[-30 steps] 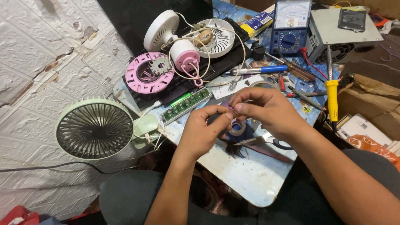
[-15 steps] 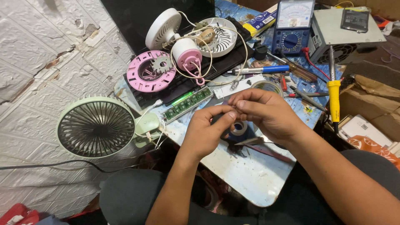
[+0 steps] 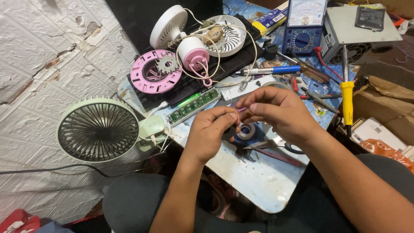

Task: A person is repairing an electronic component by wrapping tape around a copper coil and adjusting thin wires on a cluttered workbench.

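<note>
My left hand (image 3: 210, 131) and my right hand (image 3: 276, 111) meet above a small worn table (image 3: 263, 185). Their fingertips pinch a small purple piece (image 3: 239, 109) between them; its exact kind is too small to tell. Right under the hands lies a roll of tape (image 3: 246, 130) and a pair of scissors (image 3: 276, 146). A green circuit board (image 3: 194, 105) lies just left of my left hand.
A pale green fan (image 3: 98, 130) lies at the left. Behind the hands are a pink ring with a gear (image 3: 155, 77), a pink motor (image 3: 194, 54), white fan shells (image 3: 224, 30), a blue pen (image 3: 269, 70), a multimeter (image 3: 304, 26), a grey metal box (image 3: 362, 30) and a yellow-handled soldering iron (image 3: 346, 97).
The hands have stayed together at the same spot with small finger movements. The view has shifted slightly.
</note>
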